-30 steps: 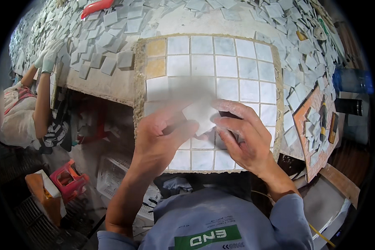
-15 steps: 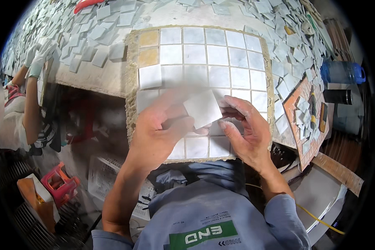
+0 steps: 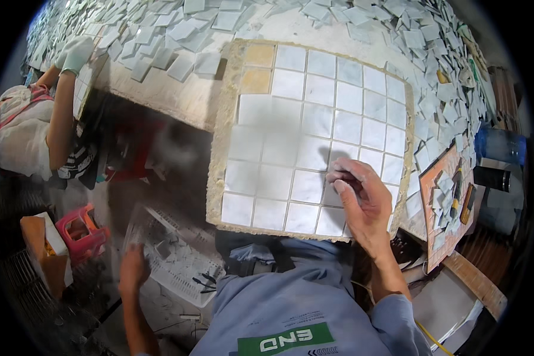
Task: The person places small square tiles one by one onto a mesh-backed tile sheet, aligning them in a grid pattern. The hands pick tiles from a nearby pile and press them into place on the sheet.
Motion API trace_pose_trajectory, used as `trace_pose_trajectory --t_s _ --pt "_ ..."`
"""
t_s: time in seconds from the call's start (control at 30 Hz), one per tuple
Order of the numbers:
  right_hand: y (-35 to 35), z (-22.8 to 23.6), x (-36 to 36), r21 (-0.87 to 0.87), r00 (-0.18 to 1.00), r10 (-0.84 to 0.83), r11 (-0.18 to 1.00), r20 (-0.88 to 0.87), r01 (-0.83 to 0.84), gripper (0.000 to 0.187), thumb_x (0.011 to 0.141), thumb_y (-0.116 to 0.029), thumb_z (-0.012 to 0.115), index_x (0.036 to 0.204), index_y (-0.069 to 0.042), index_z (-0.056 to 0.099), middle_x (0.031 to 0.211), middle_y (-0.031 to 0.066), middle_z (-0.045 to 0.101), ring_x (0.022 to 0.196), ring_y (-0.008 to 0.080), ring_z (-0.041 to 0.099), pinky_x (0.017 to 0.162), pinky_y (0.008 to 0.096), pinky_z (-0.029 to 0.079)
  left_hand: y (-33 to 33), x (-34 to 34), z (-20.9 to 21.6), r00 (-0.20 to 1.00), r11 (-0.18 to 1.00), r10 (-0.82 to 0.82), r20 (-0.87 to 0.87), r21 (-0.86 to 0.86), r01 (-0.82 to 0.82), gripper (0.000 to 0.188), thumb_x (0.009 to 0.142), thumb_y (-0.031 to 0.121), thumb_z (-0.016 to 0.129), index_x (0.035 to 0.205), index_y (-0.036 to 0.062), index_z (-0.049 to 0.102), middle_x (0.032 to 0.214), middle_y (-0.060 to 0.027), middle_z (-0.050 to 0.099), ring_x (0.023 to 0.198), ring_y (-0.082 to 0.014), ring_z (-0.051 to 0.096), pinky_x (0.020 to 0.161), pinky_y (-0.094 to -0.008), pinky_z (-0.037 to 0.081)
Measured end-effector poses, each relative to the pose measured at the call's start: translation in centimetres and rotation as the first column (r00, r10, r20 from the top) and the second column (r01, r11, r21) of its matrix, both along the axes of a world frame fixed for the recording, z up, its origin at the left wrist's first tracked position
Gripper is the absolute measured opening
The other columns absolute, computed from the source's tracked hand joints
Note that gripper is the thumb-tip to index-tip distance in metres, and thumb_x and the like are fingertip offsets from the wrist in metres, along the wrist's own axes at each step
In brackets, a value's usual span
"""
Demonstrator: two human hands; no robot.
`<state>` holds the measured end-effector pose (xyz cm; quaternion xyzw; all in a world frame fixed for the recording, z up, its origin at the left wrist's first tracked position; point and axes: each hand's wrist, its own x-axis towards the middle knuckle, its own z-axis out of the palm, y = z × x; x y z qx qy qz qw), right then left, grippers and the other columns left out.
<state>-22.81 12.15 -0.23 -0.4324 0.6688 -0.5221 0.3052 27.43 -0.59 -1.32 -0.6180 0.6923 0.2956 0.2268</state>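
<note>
Tile-strewn table, right hand over 1 board, 2 yellow squares

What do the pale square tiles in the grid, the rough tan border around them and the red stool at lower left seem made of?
Pale square tiles: probably marble, smooth and matte, judging by faint grey clouding; possibly ceramic.
Rough tan border: perhaps mortar or resin, unpolished; its edge looks crumbly.
Red stool: likely moulded plastic, slightly glossy, from its uniform colour and rounded cutouts.
</note>
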Motion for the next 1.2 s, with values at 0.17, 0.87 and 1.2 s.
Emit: trace_pose_trajectory --t_s 0.17,0.87,1.2 --pt "-0.8 1.4 -1.0 0.063 1.000 0.010 0.998 0.003 -0.010 0.028 0.096 0.004 0.067 0.125 0.003 0.067 0.113 0.0154 0.071 0.098 0.0199 0.072 0.086 0.0290 0.056 -0.7 -2.1 0.8 0.988 0.943 0.111 -0.111 -0.302 -0.140 0.031 0.087 0.001 0.069 0.118 0.0009 0.069 0.108 -0.0213 0.072 0.099 -0.0398 0.072 0.087 -0.0457 0.055" --pt "-15.5 1.7 -1.0 0.262 0.677 0.423 0.906 -0.602 -0.334 0.041 0.084 -0.022 0.082 0.116 0.000 0.067 0.107 0.0167 0.058 0.105 0.0359 0.061 0.084 0.0459 0.053 -11.0 -30.3 0.6 0.573 0.843 -0.423 -0.702 -0.537 -0.037 0.056 0.080 0.003 0.083 0.134 0.0056 0.066 0.122 -0.0102 0.062 0.107 -0.0264 0.063 0.084 -0.0341 0.053" --pt "-15.2 0.1 1.1 0.138 0.706 0.278 0.958 -0.651 -0.251 0.045 0.083 -0.022 0.080 0.119 0.002 0.067 0.107 0.0165 0.058 0.104 0.0352 0.060 0.086 0.0458 0.052 -10.5 -31.1 0.0 0.542 0.884 -0.287 -0.789 -0.436 -0.166 0.051 0.082 -0.003 0.078 0.130 0.0087 0.069 0.124 -0.0088 0.061 0.110 -0.0230 0.061 0.087 -0.0311 0.050"
